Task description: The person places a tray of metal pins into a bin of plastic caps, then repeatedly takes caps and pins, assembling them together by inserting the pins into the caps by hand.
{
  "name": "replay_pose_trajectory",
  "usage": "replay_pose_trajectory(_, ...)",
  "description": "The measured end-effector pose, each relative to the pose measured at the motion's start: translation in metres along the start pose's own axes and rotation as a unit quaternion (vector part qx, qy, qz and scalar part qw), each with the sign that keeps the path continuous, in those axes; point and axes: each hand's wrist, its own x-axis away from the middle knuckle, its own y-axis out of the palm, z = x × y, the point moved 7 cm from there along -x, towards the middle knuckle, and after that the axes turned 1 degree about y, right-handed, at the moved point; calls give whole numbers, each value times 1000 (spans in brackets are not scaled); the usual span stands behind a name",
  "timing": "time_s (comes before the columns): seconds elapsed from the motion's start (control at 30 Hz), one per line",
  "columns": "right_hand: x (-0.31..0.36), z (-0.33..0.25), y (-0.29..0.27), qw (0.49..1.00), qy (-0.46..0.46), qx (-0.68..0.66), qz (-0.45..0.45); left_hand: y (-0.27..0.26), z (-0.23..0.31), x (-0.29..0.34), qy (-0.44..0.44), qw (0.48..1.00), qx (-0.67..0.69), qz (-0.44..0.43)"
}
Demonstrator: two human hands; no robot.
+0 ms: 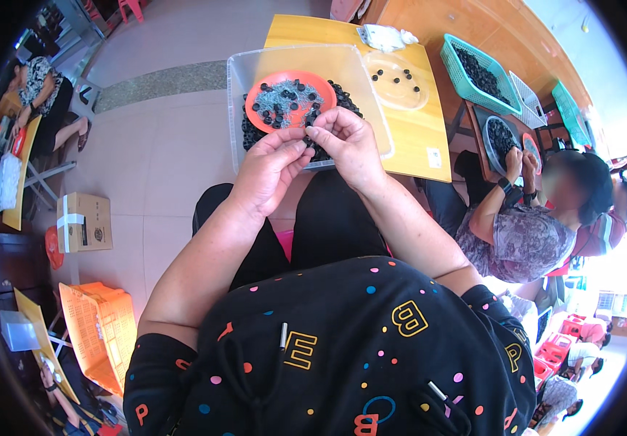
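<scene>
My left hand [273,166] and my right hand [348,144] meet fingertip to fingertip over the near side of a clear plastic bin [235,109]. Both are closed in a pinch around a small black piece [308,139], which the fingers mostly hide. Just beyond them an orange-red plate [254,87] rests in the bin, tilted a little. On it lie a heap of thin silvery pins [276,97] and several short, round black pieces [278,116]. Many more black pieces [344,100] fill the bin under and around the plate.
Right of the bin, a yellow table [433,123] bears a clear round tray [404,102] with several black pieces and a white plastic bag [387,36]. A green basket [451,69] stands farther right. A co-worker [524,232] sits there. At left are a cardboard box [95,221] and orange crate [103,327].
</scene>
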Motion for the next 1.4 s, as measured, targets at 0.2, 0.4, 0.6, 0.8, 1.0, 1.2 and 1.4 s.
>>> replay_pose_trajectory(0.2,4,-3,8,1000,-14,19,-3,-1,2,4,1,1000,8,-12)
replay_pose_trajectory(0.4,10,0,13,995,-37,89,-12,-8,1,8,-3,999,34,-8)
replay_pose_trajectory(0.6,12,10,15,997,-35,74,-7,-12,0,10,-11,999,42,1)
replay_pose_trajectory(0.8,1,7,-8,995,32,24,88,-21,-10,9,-26,999,37,21)
replay_pose_trajectory(1.0,10,6,-5,997,0,42,59,-20,-4,4,-30,997,70,24)
replay_pose_trajectory(1.2,20,-13,22,956,-159,248,3,-6,-7,10,-57,991,116,-20)
replay_pose_trajectory(1.4,15,6,-2,994,-28,94,54,-8,-11,9,-81,988,134,-4)
